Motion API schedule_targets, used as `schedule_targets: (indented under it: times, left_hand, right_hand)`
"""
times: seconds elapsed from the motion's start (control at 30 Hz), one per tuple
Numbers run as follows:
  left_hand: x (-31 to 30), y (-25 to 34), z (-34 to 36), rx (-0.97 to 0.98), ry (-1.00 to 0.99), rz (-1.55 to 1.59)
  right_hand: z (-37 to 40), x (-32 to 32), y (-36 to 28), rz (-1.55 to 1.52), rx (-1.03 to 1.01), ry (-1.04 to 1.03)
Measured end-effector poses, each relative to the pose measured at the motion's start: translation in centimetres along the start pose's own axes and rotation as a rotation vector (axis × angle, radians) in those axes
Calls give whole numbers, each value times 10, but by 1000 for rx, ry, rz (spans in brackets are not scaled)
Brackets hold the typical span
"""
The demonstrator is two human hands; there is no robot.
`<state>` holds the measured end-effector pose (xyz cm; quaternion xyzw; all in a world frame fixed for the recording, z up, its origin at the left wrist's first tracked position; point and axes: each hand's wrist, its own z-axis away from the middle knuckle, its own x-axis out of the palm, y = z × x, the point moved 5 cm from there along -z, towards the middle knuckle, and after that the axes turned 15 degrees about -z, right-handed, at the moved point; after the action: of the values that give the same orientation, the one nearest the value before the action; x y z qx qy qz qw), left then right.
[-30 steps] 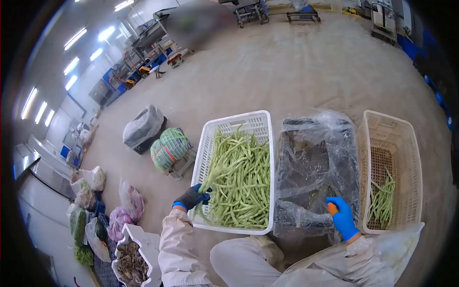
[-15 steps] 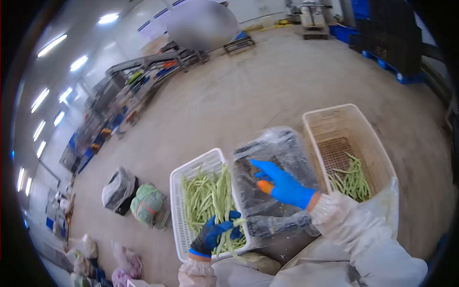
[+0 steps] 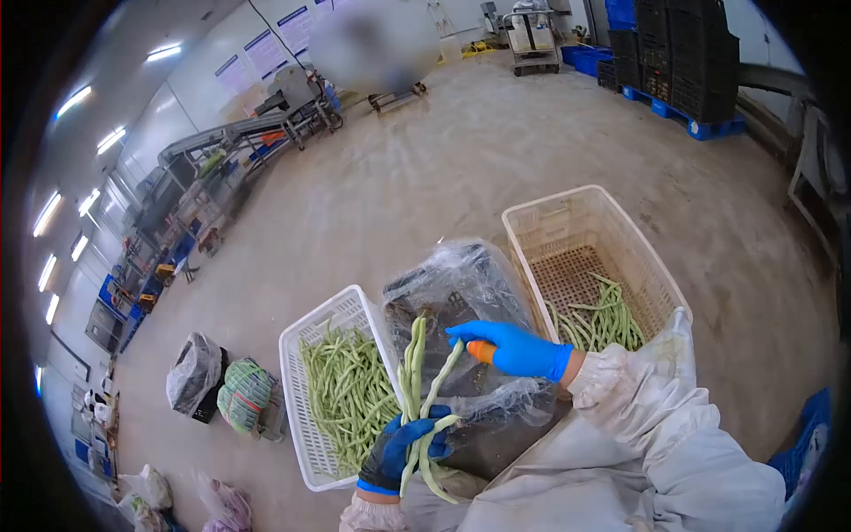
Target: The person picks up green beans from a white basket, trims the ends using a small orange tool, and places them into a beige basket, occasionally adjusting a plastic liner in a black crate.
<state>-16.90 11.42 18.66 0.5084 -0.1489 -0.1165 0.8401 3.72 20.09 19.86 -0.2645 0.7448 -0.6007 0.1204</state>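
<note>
My left hand, in a blue glove with a dark stained back, is closed around a small bunch of long green beans. They stick up and down out of the fist, over the right edge of the white crate. My right hand, in a bright blue glove, has an orange cover at its thumb. Its index finger and thumb close on the upper end of one green bean that leans right from the bunch. Many more beans fill the white crate.
Between the crates stands a dark crate lined with clear plastic. The beige crate to its right holds some green beans. Bagged bundles stand on the floor at left. Black crates are stacked on a blue pallet at back right.
My left hand has lifted the bunch out of the white crate and moved right. My right hand, with fingers spread before, has come to the end of a bean. The view has shifted.
</note>
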Motion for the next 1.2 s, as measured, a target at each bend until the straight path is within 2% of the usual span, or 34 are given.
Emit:
schedule_targets:
  times: [0.07, 0.1, 0.17, 0.2, 0.27, 0.3, 0.37, 0.5, 0.57, 0.6, 0.67, 0.7, 0.77, 0.8, 0.87, 0.9, 0.97, 1.0, 1.07, 1.2]
  left_hand:
    - [2, -2, -1, 9, -9, -43]
    - [3, -3, -3, 7, -12, -39]
    - [3, -3, -4, 8, -39, -31]
    - [3, -1, -3, -9, -36, -48]
    - [5, 2, -2, -14, -15, -66]
    - [4, 2, -1, -20, 5, -87]
    - [0, -4, -3, -25, 0, -88]
    - [-1, -13, -11, 5, -10, -141]
    - [0, -18, -16, -9, -70, -120]
    - [3, -15, -14, -6, -60, -143]
    - [5, -10, -9, -21, -41, -176]
    - [-1, -15, -11, -21, -38, -177]
    - [-12, -31, -15, -29, -72, -168]
    - [-13, -33, -14, -36, -60, -176]
    - [-10, -30, -11, -51, -64, -145]
    - [-9, -28, -9, -62, -61, -119]
    - [-9, -25, -8, -52, -34, -151]
    - [-10, -25, -7, -57, -21, -151]
    - [-13, -28, -5, -66, -6, -147]
    - [-15, -34, -9, -70, -19, -135]
  right_hand:
    - [5, -6, -3, 431, 30, -23]
    - [7, -9, -1, 433, 35, -22]
    - [8, -11, 0, 692, -112, -69]
    - [8, -13, 4, 693, -109, -72]
    - [8, -10, 6, 888, -188, -152]
    - [8, -9, 6, 888, -189, -157]
    - [9, -3, 12, 1148, -168, -230]
    - [8, -7, 40, 1099, -242, -88]
    - [4, -32, 70, 133, 79, 393]
    - [3, -40, 79, 134, 82, 389]
    - [3, -60, 73, 301, 56, 528]
    - [0, -58, 67, 300, 55, 526]
    - [2, -29, 22, 651, -471, 372]
    - [2, -21, 9, 653, -464, 373]
    - [-3, -5, 6, 487, -171, 127]
    - [-2, -6, 7, 488, -170, 130]
    - [-4, -1, 16, 611, -98, -2]
    - [-4, -2, 20, 611, -97, -5]
    - [-2, -1, 22, 729, -221, 22]
    - [6, 4, 25, 796, -247, 54]
